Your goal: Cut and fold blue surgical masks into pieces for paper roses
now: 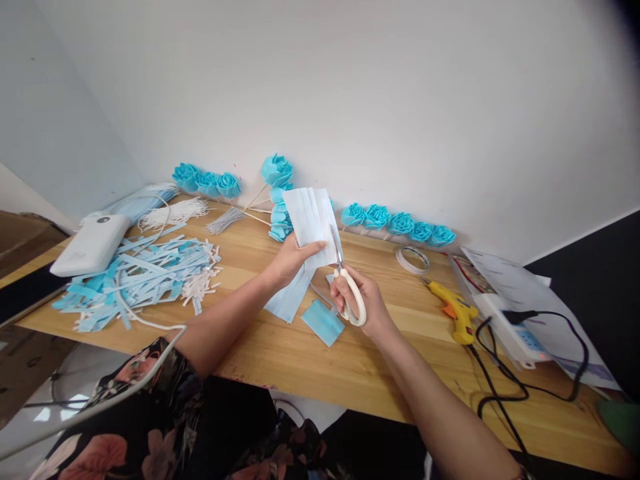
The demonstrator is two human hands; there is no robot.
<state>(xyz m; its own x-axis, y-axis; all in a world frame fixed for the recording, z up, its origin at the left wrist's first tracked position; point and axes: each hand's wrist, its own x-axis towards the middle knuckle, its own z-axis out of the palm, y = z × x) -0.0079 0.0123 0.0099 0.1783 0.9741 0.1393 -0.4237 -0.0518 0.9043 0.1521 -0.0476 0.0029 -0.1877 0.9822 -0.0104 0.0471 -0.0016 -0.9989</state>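
Observation:
My left hand grips a pale, pleated face mask, thumb across its front, and holds it up above the table. White-handled scissors are in my right hand, fingers through the loops. Their blades point up at the right edge of the mask. Below the hands lie a blue rectangular piece of mask fabric and a paler blue piece, partly covered by the mask and hand. Blue fabric flowers on thin sticks stand behind the mask, some of them hidden by it.
Cut blue strips and a white power bank with a cable occupy the left. More blue flowers line the wall. To the right are a tape roll, a yellow glue gun, a power strip and black cords.

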